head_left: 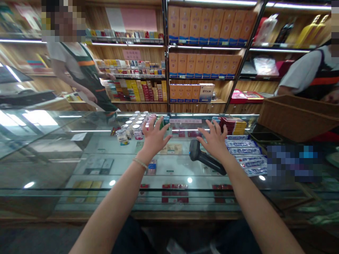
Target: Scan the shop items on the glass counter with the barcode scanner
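Note:
Both my arms reach out over a glass display counter [132, 168]. My left hand [155, 137], palm down with fingers spread, holds nothing; a band circles its wrist. It is nearest to several small jars with white lids [129, 127]. My right hand [214, 139] is likewise spread and holds nothing. Close beside it, partly under its thumb, lies a black barcode scanner [203, 157] on the glass; whether they touch I cannot tell. Right of this hand are blue and white toothpaste-like packs [245, 151] in a stack. Behind them stand red and yellow boxes [233, 126].
A brown basket [296, 116] sits at the right, with a person in an apron [312, 70] behind it. Another aproned person [82, 67] stands behind the counter at left. Shelves hold orange boxes [196, 26] and small cartons [137, 90]. Packs lie inside the case under the glass.

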`<state>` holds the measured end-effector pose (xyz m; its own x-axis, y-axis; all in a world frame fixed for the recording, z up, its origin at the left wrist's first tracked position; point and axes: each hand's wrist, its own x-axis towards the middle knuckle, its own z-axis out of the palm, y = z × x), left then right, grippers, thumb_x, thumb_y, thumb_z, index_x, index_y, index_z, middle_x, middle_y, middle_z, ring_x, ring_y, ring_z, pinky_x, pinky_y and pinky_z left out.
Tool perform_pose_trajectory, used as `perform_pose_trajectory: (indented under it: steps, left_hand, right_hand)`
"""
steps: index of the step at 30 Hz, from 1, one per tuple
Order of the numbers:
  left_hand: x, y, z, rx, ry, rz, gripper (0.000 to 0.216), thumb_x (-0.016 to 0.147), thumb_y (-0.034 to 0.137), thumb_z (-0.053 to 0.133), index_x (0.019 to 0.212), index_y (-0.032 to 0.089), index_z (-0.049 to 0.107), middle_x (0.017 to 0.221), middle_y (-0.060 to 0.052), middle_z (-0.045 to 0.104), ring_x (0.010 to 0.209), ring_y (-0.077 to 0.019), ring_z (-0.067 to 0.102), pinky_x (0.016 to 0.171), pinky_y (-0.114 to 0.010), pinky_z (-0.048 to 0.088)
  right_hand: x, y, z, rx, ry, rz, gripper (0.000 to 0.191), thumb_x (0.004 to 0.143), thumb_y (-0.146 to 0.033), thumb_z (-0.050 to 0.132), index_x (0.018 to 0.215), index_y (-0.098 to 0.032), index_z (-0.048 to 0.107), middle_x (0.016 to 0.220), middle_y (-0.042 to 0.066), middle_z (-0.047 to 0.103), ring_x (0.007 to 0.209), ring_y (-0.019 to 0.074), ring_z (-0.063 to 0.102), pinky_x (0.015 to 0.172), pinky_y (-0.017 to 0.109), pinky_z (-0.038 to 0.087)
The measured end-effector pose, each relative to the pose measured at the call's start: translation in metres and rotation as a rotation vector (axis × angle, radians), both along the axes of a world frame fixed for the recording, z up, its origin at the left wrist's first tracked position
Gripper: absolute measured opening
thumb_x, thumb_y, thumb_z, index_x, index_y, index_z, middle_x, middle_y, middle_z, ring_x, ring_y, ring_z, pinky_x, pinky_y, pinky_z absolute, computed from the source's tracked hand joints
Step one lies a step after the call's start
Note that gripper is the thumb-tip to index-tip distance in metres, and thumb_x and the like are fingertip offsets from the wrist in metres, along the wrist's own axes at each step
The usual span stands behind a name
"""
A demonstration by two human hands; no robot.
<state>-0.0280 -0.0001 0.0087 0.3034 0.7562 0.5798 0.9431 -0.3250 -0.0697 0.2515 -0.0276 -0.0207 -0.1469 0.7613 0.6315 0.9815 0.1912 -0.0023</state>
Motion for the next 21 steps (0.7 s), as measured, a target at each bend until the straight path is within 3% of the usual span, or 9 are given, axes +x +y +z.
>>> perform_pose_trajectory:
  steps: [10,21]
  left_hand:
    - [-0.015,0.003,0.008,-0.011,-0.031,0.056,0.051,0.093,0.052,0.058,0.141,0.036,0.058,0.168,-0.006,0.033,0.156,-0.0366,0.021,0.125,-0.065,0.006]
    - [-0.046,0.009,0.015,-0.043,-0.073,0.184,0.06,0.084,0.05,0.073,0.141,0.038,0.057,0.169,-0.004,0.03,0.155,-0.0394,0.022,0.123,-0.068,0.012]
  right_hand:
    - [-0.012,0.009,0.017,-0.016,-0.013,0.015,0.04,0.101,-0.048,0.051,0.132,-0.031,0.067,0.162,0.011,0.038,0.151,0.0362,0.024,0.119,0.067,0.008]
    - [-0.08,0.026,0.046,-0.114,-0.04,0.158,0.042,0.101,-0.049,0.048,0.138,-0.034,0.063,0.164,0.009,0.037,0.153,0.0359,0.022,0.12,0.069,0.009]
